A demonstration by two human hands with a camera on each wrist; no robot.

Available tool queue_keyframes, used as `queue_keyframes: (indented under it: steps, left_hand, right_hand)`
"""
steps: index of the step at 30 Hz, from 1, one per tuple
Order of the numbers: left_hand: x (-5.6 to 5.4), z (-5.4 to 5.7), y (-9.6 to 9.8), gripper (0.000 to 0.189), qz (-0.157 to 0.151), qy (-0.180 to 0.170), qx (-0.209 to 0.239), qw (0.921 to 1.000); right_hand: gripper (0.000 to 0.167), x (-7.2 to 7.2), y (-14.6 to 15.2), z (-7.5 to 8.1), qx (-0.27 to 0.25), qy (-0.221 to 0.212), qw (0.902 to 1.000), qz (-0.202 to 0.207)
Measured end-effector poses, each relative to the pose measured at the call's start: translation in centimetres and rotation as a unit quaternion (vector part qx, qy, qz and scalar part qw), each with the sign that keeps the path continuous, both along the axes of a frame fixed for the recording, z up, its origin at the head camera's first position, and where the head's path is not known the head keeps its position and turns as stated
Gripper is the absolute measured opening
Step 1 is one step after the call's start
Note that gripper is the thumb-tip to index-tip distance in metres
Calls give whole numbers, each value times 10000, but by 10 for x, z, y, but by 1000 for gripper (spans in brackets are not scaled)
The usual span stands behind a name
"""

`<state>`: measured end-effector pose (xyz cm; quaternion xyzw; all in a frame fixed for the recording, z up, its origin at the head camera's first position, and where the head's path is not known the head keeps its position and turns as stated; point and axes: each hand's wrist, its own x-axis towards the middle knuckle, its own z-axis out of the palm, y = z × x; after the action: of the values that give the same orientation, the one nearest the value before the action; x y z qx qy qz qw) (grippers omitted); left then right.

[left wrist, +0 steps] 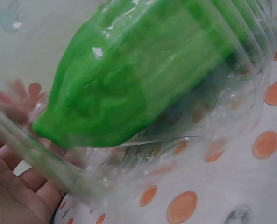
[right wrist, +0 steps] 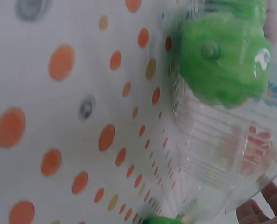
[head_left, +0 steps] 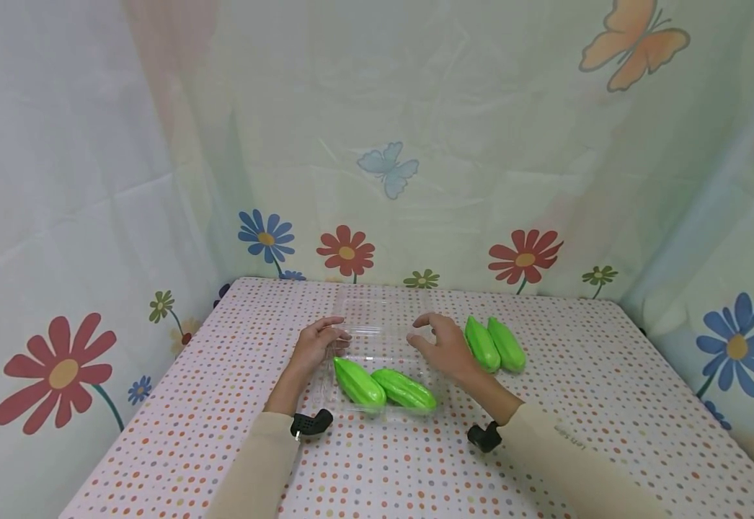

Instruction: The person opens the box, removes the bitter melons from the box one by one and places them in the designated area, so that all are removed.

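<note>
A clear plastic clamshell box (head_left: 326, 393) stands on the table with its lid (head_left: 377, 315) raised at the far side. Inside lie two green ridged gourds, the left gourd (head_left: 359, 383) with its pointed tip away from me and the right gourd (head_left: 406, 390) slanted beside it. My left hand (head_left: 314, 347) is at the box's left side, fingers loosely bent; the clear wall overlaps them in the left wrist view. Over the right side is my right hand (head_left: 445, 347), thumb and forefinger spread apart near the lid's edge, with no gourd between them.
Two more green gourds, the nearer one (head_left: 483, 344) and its neighbour (head_left: 507, 344), lie side by side right of my right hand. A dotted cloth (head_left: 221, 404) covers the table. Flowered curtains (head_left: 377, 94) enclose its back and sides.
</note>
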<state>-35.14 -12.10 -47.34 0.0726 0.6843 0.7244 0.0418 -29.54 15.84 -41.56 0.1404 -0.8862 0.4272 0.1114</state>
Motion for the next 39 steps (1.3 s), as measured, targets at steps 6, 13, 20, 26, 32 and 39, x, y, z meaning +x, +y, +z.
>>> queue_keyframes:
  steps: [6, 13, 20, 26, 32, 39]
  left_hand:
    - [0, 0, 0, 41, -23, 45, 16, 10000]
    - [-1, 1, 0, 41, -13, -13, 19, 10000]
    - [-2, 3, 1, 40, -4, 16, 54, 10000]
    - [-1, 1, 1, 40, -26, 22, 56, 10000]
    - [0, 2, 0, 39, -50, 33, 81, 9999]
    - [0, 1, 0, 38, -2, 35, 43, 10000]
  right_hand:
    - [31, 3, -8, -5, 47, -215, 9995, 210]
    - [37, 10, -13, -5, 767, -236, 9939, 751]
    - [40, 14, -18, -8, 1296, -209, 9876, 864]
    - [44, 15, -21, -9, 1539, -344, 9834, 897]
    - [47, 17, -23, -7, 1806, -493, 9766, 1055]
    - [48, 20, -27, -5, 1772, -685, 9745, 1193]
